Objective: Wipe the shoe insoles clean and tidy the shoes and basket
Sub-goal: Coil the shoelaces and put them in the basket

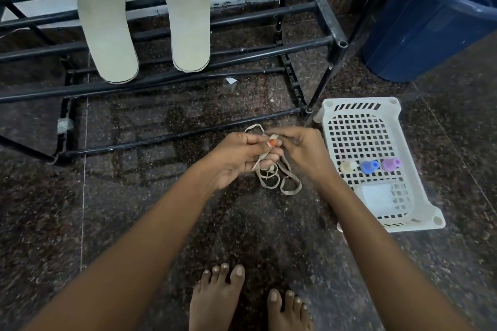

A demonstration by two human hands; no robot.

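Two pale insoles lie side by side on the black rack's top bars, the left insole and the right insole, toes pointing toward me. Over the dark floor, my left hand and my right hand both pinch a beige shoelace. One loop of the lace sticks up above my fingers and several loops hang below them. A white plastic basket stands on the floor just right of my right hand. No shoes are in view.
The black metal shoe rack spans the upper left. A blue bucket stands at the upper right. Three small bottles, cream, blue and purple, and a white cloth lie in the basket. My bare feet stand below.
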